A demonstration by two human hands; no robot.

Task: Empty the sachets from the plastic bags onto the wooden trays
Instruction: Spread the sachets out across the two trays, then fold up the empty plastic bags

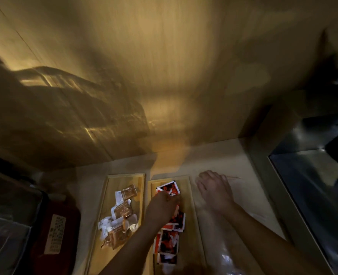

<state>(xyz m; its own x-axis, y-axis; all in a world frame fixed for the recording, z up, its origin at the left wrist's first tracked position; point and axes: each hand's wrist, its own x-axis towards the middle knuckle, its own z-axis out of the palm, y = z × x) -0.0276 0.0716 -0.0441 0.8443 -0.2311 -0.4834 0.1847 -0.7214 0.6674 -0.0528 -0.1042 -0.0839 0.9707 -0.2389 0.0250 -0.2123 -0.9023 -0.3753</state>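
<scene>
Two wooden trays lie side by side on the counter, long axes running from six o'clock up toward twelve. The left tray point(139, 180) holds a loose heap of brown sachets point(122, 212); the right tray point(186, 182) holds a column of red sachets point(168, 242) strung along its length, from a top one point(169, 188) near the far end down to the near edge.

The left hand point(163, 205) sits on that red column, about a third of the way down from the far end, fingers curled down onto the packets — whether it pinches one or only presses and spreads them, I cannot tell through the blur. The right hand point(213, 190) rests at three o'clock of it, just outside the right tray, palm down and fingers loosely bent on a clear plastic bag point(223, 253) that trails back toward six o'clock; it seems to pin the film, but a true grasp is not visible.

So the left hand is the nearer — it is already on the red sachets, which run along the tray's axis. The bag looks flat, probably emptied, so the likely step is levelling the pile.
</scene>
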